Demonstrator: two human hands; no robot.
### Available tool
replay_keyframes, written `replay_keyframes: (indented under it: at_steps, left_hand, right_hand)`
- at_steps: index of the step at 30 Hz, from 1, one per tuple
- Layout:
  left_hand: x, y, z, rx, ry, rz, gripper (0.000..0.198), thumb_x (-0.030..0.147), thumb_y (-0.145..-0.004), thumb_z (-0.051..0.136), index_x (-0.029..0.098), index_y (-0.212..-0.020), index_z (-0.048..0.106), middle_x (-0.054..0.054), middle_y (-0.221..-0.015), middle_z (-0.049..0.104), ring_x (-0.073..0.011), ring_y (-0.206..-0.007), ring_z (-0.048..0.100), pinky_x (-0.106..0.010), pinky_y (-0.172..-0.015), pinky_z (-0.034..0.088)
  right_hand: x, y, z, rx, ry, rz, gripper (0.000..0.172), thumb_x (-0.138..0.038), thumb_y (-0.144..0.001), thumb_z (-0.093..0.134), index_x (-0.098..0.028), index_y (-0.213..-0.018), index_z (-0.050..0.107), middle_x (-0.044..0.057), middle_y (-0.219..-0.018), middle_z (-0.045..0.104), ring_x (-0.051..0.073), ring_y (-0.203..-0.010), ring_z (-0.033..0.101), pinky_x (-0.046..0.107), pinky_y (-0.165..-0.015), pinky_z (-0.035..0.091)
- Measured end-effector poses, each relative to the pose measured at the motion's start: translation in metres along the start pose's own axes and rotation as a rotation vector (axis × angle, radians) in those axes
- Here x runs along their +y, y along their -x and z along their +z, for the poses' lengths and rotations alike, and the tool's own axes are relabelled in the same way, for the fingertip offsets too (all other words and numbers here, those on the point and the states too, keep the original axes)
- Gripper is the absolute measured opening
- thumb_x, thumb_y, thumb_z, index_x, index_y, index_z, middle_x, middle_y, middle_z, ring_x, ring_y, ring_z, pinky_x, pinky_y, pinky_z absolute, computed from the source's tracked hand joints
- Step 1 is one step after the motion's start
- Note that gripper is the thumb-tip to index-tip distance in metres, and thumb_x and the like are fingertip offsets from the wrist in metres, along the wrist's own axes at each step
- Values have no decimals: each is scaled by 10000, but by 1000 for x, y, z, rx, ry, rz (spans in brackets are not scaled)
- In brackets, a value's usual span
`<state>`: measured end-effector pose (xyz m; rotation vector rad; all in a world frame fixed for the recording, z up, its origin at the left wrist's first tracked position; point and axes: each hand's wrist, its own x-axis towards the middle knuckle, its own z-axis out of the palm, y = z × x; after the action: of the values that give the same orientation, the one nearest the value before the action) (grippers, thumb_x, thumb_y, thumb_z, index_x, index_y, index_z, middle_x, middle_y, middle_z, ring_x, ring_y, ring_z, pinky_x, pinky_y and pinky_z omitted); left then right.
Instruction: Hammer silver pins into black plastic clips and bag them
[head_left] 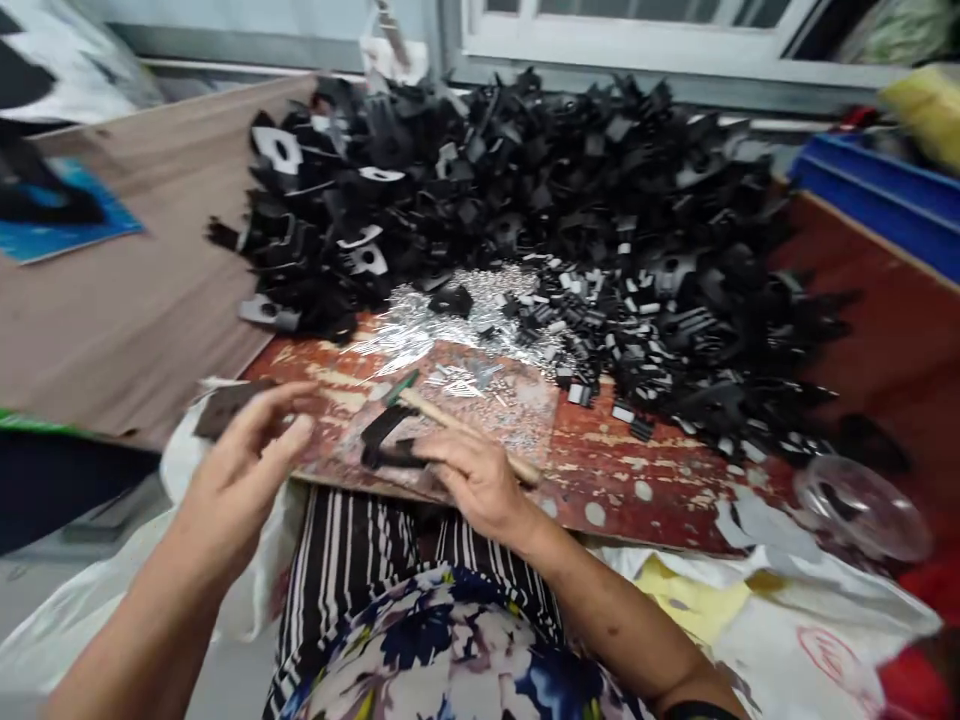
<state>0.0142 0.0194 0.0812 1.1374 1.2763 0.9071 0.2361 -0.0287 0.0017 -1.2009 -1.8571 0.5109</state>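
My right hand (476,480) rests on the near edge of a worn red board (637,470), fingers closed on a black curved plastic part (386,440). A wooden stick (465,435) lies under and past that hand. My left hand (244,470) hovers left of the board with fingers loosely apart, nothing in it, near a dark flat piece (225,405). Behind lies a big heap of black plastic parts (540,200) and a patch of small silvery metal bits (457,320).
A brown board (135,280) leans at the left with a blue sheet (67,235) on it. A blue bin (877,195) stands at the right back. A clear plastic cup (862,505) lies at the right front. White bags hang below the table edge.
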Motion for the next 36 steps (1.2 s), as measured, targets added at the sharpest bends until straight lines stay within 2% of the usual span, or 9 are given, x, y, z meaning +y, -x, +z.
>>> replay_keyframes:
  at_steps: [6, 9, 11, 13, 16, 22, 27, 31, 36]
  left_hand:
    - [-42, -1, 28, -319, -27, -118, 440, 643, -751, 725, 246, -919, 812, -80, -1201, 744, -350, -1062, 658, -362, -684, 572]
    - [-45, -5, 24, -187, -20, -159, 362, 541, -603, 880, 267, -830, 809, -20, -1231, 736, -333, -1303, 538, -328, -955, 551]
    - [-43, -8, 15, -79, 71, -227, 406, 541, -548, 902, 273, -839, 811, -1, -1197, 754, -324, -1345, 510, -332, -1076, 486]
    - [-41, -9, 7, -74, 181, -319, 453, 591, -569, 876, 258, -871, 817, -21, -1103, 787, -338, -1287, 564, -375, -1097, 478]
    - [-41, -5, 1, -155, 272, -387, 470, 559, -600, 881, 226, -926, 821, -51, -1045, 802, -347, -1197, 626, -406, -1073, 496]
    - [-55, 7, 9, -167, 299, -369, 475, 476, -615, 916, 229, -1005, 808, -64, -1202, 747, -295, -1108, 658, -327, -880, 550]
    - [-60, 9, 21, -257, 119, -256, 305, 448, -656, 890, 174, -661, 756, -88, -1297, 669, -309, -1173, 581, -282, -762, 505]
    - [-52, 6, 33, -339, 106, -179, 375, 457, -648, 885, 160, -536, 684, -112, -1175, 683, -318, -1170, 544, -289, -783, 488]
    - [-54, 5, 22, -249, 255, -249, 361, 475, -642, 899, 196, -844, 792, -72, -1073, 676, -193, -834, 558, -260, -661, 487]
  right_hand:
    - [1, 19, -23, -56, -63, -32, 290, -255, -990, 497, -328, -1195, 688, 2, -1266, 674, 158, -1166, 642, 295, -1010, 518]
    - [25, 39, -62, 42, 202, 179, 352, -222, -985, 485, -309, -1289, 640, 4, -1175, 717, 161, -1054, 678, 300, -915, 553]
    - [47, 59, -100, 241, 407, 399, 354, -203, -1002, 425, -227, -1290, 628, 64, -1096, 731, 185, -962, 688, 331, -874, 549]
    - [69, 81, -135, 415, 737, 643, 280, -235, -986, 456, -198, -1143, 685, 101, -1086, 720, 222, -969, 670, 358, -906, 510]
    - [94, 103, -161, 473, 836, 731, 195, -276, -913, 572, -150, -972, 708, 159, -966, 691, 287, -929, 640, 397, -863, 480]
    - [114, 108, -151, 525, 836, 720, 324, -308, -859, 607, -160, -1133, 697, 117, -949, 715, 269, -876, 646, 378, -829, 492]
    - [74, 85, -127, 620, 602, 589, 292, -391, -898, 620, -212, -1094, 741, 84, -1013, 761, 243, -853, 695, 376, -843, 534]
    - [35, 43, -87, 375, 291, 342, 251, -255, -957, 560, -250, -1150, 721, 53, -1100, 722, 204, -1019, 670, 338, -926, 519]
    - [48, 20, -69, 130, 440, 333, 296, -147, -895, 614, -195, -1173, 707, 90, -1007, 668, 246, -988, 627, 421, -917, 518]
